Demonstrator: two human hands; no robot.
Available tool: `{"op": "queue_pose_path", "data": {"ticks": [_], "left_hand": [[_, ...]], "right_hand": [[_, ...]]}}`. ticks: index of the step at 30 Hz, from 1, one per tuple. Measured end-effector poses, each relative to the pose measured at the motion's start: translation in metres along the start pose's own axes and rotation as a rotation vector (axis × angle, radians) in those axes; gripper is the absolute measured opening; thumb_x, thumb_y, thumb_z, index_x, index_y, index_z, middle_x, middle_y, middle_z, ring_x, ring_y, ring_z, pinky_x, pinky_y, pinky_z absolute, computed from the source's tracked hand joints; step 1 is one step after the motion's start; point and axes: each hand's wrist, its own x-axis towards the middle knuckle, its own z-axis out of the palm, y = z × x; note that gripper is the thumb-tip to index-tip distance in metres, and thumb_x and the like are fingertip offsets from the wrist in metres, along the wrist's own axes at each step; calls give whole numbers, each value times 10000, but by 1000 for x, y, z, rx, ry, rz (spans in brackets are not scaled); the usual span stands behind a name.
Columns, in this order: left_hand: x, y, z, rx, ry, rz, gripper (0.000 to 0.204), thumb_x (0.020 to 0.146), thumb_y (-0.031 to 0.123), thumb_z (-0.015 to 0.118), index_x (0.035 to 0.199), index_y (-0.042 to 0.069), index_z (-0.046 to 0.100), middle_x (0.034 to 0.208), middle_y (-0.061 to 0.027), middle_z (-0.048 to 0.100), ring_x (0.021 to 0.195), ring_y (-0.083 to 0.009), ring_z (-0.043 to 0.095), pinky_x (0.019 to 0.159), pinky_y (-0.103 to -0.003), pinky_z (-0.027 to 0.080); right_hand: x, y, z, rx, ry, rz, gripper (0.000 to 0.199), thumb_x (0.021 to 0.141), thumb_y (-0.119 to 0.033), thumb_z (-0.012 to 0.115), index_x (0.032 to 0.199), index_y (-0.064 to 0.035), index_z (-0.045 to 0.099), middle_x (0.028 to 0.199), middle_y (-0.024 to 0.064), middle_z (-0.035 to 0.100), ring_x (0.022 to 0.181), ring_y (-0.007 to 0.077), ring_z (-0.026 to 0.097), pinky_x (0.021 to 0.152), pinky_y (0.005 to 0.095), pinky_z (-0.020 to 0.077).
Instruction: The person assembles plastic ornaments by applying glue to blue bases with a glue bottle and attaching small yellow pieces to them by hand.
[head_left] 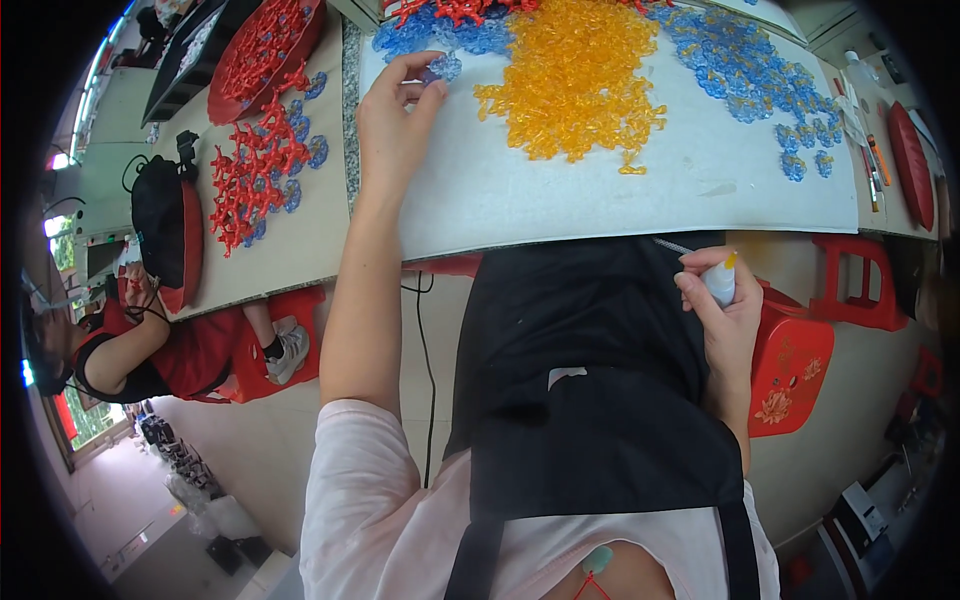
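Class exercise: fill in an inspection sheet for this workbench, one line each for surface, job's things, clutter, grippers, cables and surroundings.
Surface: white board on a grey bench, mostly bare near the person.
Job's things: blue plastic piece at the left fingertips; small white bottle with a thin metal needle tip.
Clutter: heap of orange pieces; blue pieces spread to the right; red pieces on the next bench; red trays and tools at the right edge.
Grippers: left hand pinches the blue piece; right hand holds the bottle over the lap.
Cables: black cable hanging below the bench.
Surroundings: red stool; another person seated at left.
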Motion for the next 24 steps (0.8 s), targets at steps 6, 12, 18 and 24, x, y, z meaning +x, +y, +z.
{"op": "queue_pose_path", "data": {"ticks": [6, 12, 18, 24], "left_hand": [[-5, 41, 28, -92, -105, 158, 279, 812, -9, 600, 1090, -4, 575, 964, -57, 589, 780, -88, 592, 737, -198, 443], [56, 91, 125, -341, -542, -17, 329, 784, -2, 611, 1108, -25, 557, 893, -77, 597, 759, -133, 631, 695, -228, 492], [157, 123, 260, -641, -150, 158, 274, 775, 98, 625, 1047, 68, 631, 1134, -186, 535, 1002, -326, 525, 841, -401, 429], [110, 85, 168, -78, 4, 586, 404, 756, 199, 678, 1135, 107, 570, 1052, -134, 591, 1041, -325, 502, 941, -394, 376]], "right_hand": [[4, 2, -12, -17, 12, 14, 147, 755, -37, 689, 871, -11, 602, 768, 12, 608, 711, 59, 540, 657, 210, 426], [10, 8, -29, 6, 12, 62, 150, 757, -61, 696, 871, -29, 604, 805, 27, 622, 748, 67, 560, 686, 214, 435], [-2, 9, -37, 47, 152, 21, 140, 756, -30, 680, 878, -18, 612, 697, -15, 562, 600, 40, 502, 534, 177, 386], [-3, 22, -43, 128, 163, 41, 131, 757, 18, 649, 878, -8, 606, 700, 5, 561, 579, 51, 497, 510, 173, 382]]}}
